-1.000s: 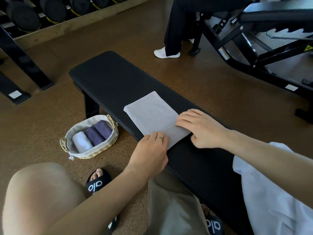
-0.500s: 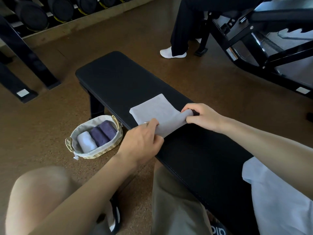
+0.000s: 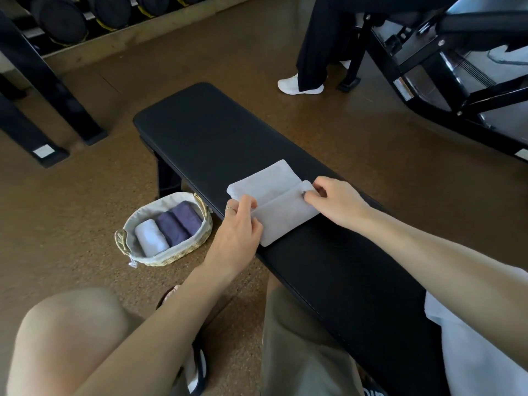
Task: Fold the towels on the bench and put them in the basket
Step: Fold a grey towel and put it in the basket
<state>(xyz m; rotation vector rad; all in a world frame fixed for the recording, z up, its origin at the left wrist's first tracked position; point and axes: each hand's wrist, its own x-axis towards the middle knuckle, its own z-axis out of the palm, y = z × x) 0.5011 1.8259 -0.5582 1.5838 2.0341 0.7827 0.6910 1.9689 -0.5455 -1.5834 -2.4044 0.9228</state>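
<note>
A long black padded bench [image 3: 217,132] runs diagonally through the view and serves as the folding surface. Near its middle lies a pale grey cloth towel [image 3: 274,192], with the near portion turned up and over the far portion, so a fold seems to be in progress. The left hand [image 3: 237,232] pinches the flap's left edge between thumb and fingers, and the right hand [image 3: 334,201] pinches its right end with curled fingers; gripping both ends likely keeps the fold line straight and the edges square as the flap comes down. On the brown floor just beside the bench, on the person's left, sits an oval woven straw basket with a pale fabric liner [image 3: 183,252], within easy reach for dropping towels in. It holds a rolled white towel [image 3: 151,237] and two rolled purple towels [image 3: 178,222] packed side by side, so the task looks well along.
</note>
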